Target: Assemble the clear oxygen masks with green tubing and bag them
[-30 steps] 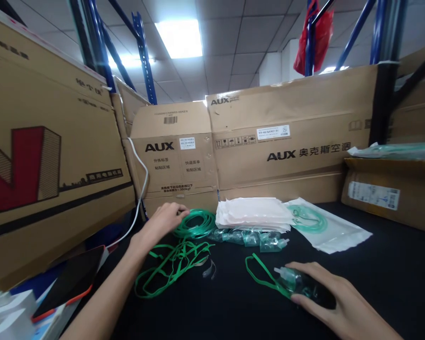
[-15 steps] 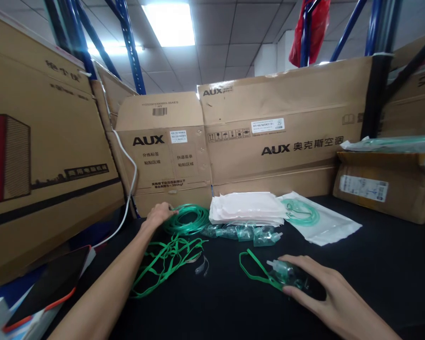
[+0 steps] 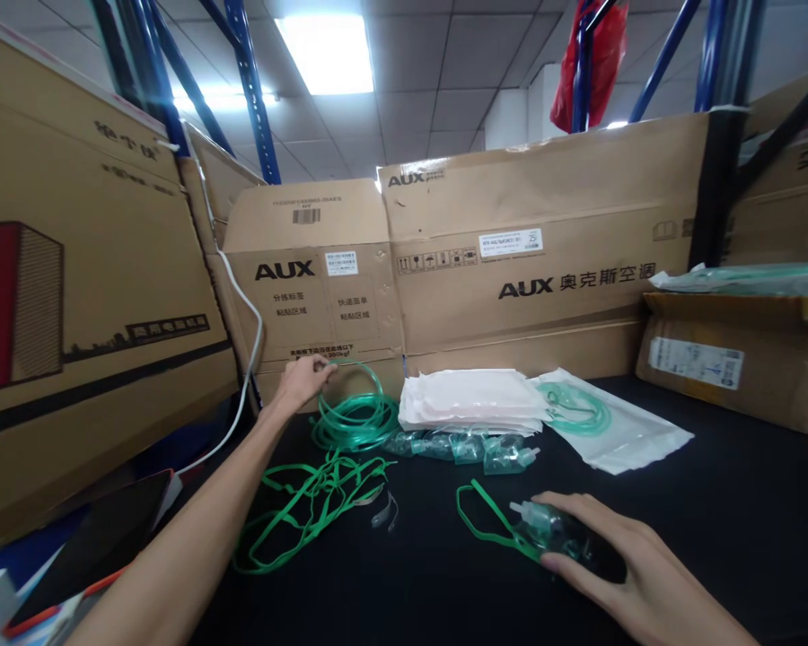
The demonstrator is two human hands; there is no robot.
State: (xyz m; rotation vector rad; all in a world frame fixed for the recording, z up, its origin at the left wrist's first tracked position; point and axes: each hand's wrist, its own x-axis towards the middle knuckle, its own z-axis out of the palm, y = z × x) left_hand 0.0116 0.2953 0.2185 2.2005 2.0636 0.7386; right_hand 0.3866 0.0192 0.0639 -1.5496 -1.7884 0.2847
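My left hand (image 3: 303, 377) reaches far forward and pinches a loop of the coiled green tubing (image 3: 356, 417), lifting one strand off the pile. My right hand (image 3: 612, 561) lies at the near right, fingers curled over a clear green-tinted mask (image 3: 552, 529) on the black table (image 3: 714, 511), with a green strap (image 3: 478, 516) trailing from it. Loose green elastic straps (image 3: 310, 502) lie between my arms. A row of several clear mask parts (image 3: 471, 446) sits in front of a stack of white pouches (image 3: 471, 399).
A sealed pouch holding green tubing (image 3: 606, 422) lies right of the stack. Large AUX cardboard boxes (image 3: 525, 260) wall the back and left. An open carton (image 3: 733, 359) stands at the right. A dark phone (image 3: 101, 538) and a white cable (image 3: 246, 377) are at the left.
My left hand has moved farther forward and up, raising a loop of the green tubing from the coil. My right hand has stayed on the mask.
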